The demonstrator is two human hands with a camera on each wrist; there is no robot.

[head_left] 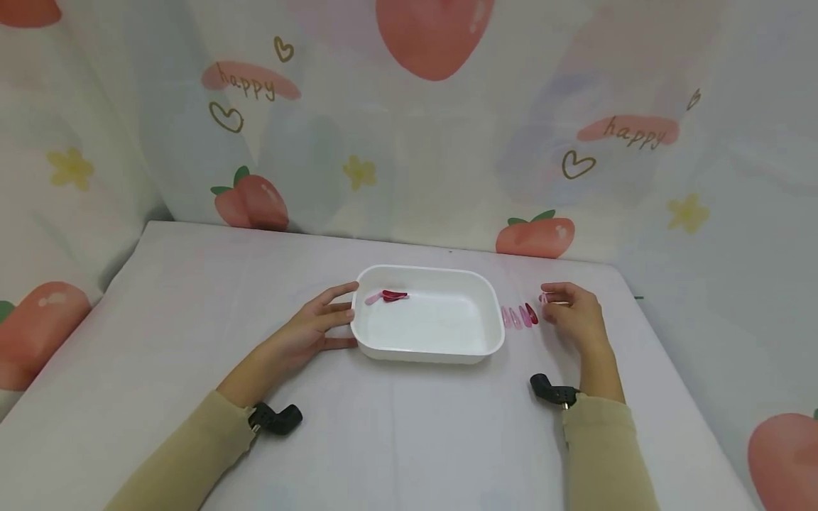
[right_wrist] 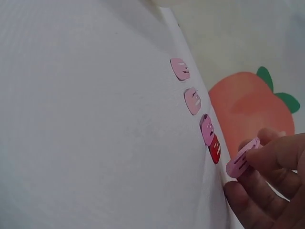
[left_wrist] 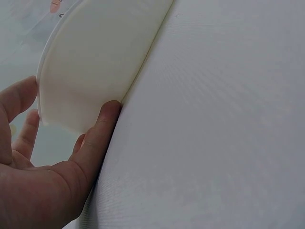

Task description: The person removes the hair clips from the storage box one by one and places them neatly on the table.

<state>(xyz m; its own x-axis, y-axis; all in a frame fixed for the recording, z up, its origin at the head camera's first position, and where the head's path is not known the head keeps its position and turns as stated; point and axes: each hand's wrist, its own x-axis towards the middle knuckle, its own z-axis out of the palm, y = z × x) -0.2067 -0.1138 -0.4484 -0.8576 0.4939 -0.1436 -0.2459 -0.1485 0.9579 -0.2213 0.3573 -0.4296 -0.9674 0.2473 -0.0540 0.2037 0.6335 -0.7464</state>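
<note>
"So, where's the pink teardrop-shaped snap clip (right_wrist: pixel 234 169)?"

"Right of the white oblong plastic-looking tray (head_left: pixel 441 323), past a row of four flat pink and red clips (head_left: pixel 515 319), held in the right hand (head_left: pixel 578 312)."

"How are the fingers set?"

"The right ones are clamped on that clip near its narrow end, the rounded end poking free. On the left hand (head_left: pixel 309 328) they're spread apart, touching the tray's left end."

"How would the clip handle?"

"Probably light, stiff and a bit slippery. I'd pinch its flat faces near the narrow end; squeezing mid-body might flex it."

"And the tray?"

"Likely light too, apt to slide on the white cloth-covered counter (head_left: pixel 441 433), so steady its end wall. A small pink-and-red clip cluster (head_left: pixel 394 294) lies inside, towards its far left corner."
</note>
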